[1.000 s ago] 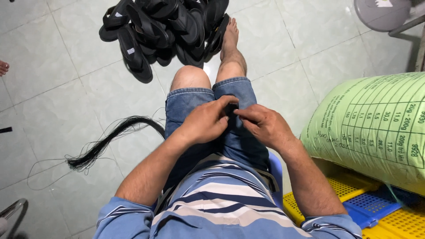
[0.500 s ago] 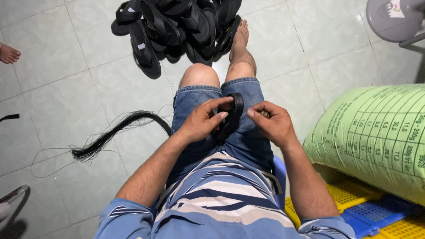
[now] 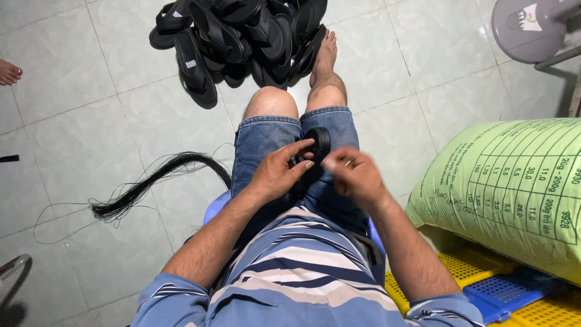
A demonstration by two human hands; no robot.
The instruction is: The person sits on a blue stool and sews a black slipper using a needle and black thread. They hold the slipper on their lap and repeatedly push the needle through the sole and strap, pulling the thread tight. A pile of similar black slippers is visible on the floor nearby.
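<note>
Compared with half a second back, my right hand (image 3: 354,175) has slid off to the side and come out blurry, and the black sandal piece (image 3: 318,145) now sits up over my lap with more of its round dark edge showing past my fingers. Both hands were bunched closer together on it before.

So that black sandal piece is on my thighs, against the denim shorts (image 3: 290,139), roughly in the middle between my two legs. My left hand (image 3: 279,172) is closed around its near side, thumb on top and fingers curled under, so that one's definitely gripping it. My right hand sits just beside the piece with the fingers bent in. It's too smeared to say whether it's pinching anything or even touching the piece, so I can't tell.

Further out: I'm sitting on a blue plastic stool (image 3: 215,209), wearing a blue and white striped shirt (image 3: 302,272). Straight ahead on the tiled floor (image 3: 91,109) there's a heap of black sandals (image 3: 242,36), and my bare foot (image 3: 324,57) reaches right up to the edge of it. Off to my left a bundle of long black cords (image 3: 151,181) lies fanned out on the tiles. On my right a big green woven sack (image 3: 514,194) rests on yellow and blue plastic crates (image 3: 484,284). Someone else's bare toes (image 3: 9,72) poke in at the far left edge, and a grey round stool seat (image 3: 526,27) sits in the upper right corner.
</note>
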